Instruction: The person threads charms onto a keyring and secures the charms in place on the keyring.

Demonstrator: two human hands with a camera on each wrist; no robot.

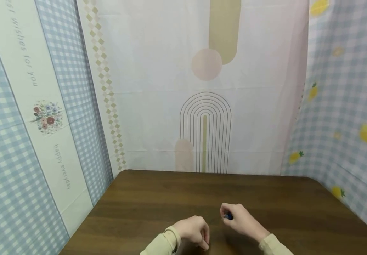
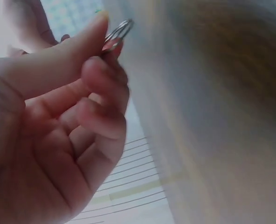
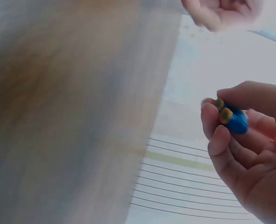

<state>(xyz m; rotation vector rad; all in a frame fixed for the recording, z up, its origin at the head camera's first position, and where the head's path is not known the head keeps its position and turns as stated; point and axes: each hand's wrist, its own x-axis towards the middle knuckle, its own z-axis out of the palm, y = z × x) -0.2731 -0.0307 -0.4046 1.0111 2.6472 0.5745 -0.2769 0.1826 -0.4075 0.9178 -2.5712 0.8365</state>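
My left hand [image 1: 192,229] is low over the table, left of my right hand. Its thumb and forefinger pinch a small silver metal ring [image 2: 121,31], which looks like a split key ring. My right hand [image 1: 240,219] pinches a small blue piece [image 3: 236,122] with yellow-orange ends that have green centres, perhaps a toy charm. In the head view only a dark bit of this blue piece [image 1: 229,215] shows between the fingers, and the ring cannot be made out. The hands are apart, and no link between ring and blue piece is visible.
Beneath both hands lies a dark brown wooden table [image 1: 158,198]. Behind it hangs a pale cloth [image 1: 151,117] with arches and a circle. Blue checked cloths hang at the left [image 1: 75,88] and the right [image 1: 346,106].
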